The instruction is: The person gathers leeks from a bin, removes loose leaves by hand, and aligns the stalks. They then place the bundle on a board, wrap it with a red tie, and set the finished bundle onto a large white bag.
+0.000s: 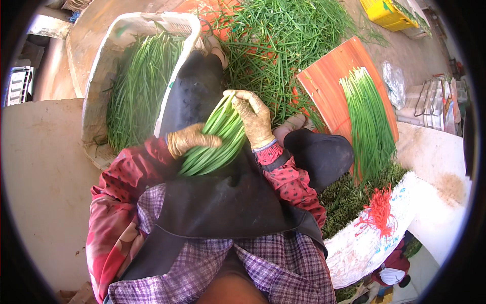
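A bunch of green chives (215, 144) lies slantwise over my lap, its pale ends pointing up and away. My left hand (192, 140), in a tan work glove, wraps over the lower part of the bunch from the left. At the pale upper end my right hand (252, 115), gloved alike, pinches stalks between thumb and fingers. How many stalks it grips is too fine to make out. On the right, a large bundle of chives (367, 121) rests with its pale ends lined up on an orange-brown wooden board (324, 76).
A white plastic basket (96, 76) with chives (147, 91) stands on my left. Ahead, loose chives (288, 35) are heaped over an orange sheet. At right are a white woven sack (359, 256) with red strings (379, 210) and a clear plastic bag (393, 83). A yellow crate (387, 12) stands far right.
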The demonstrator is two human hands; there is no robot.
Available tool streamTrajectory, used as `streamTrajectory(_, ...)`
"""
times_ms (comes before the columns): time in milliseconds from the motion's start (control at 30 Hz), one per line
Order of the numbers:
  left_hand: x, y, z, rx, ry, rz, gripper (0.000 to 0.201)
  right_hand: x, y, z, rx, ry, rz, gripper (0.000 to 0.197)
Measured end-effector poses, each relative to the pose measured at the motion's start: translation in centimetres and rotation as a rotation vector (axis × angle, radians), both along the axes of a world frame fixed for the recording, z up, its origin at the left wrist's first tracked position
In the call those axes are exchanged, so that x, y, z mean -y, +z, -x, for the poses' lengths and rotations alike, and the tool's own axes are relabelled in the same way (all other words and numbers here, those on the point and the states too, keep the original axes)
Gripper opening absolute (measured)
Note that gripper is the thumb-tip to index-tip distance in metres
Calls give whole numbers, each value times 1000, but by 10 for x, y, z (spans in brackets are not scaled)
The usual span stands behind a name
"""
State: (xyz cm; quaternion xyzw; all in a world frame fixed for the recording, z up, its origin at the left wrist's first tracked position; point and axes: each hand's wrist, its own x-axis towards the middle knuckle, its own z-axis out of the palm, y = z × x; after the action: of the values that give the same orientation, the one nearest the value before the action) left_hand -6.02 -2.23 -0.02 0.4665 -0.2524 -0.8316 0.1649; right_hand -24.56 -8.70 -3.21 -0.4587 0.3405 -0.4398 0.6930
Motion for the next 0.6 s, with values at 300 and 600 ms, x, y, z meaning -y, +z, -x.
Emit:
streamTrajectory(300,27,18,1,99,77,189,40,-1,6,6,131,-23,-21,48)
streamTrajectory(600,31,-14,-6,-63,87,115,32,5,5,5,-119,127,76,17)
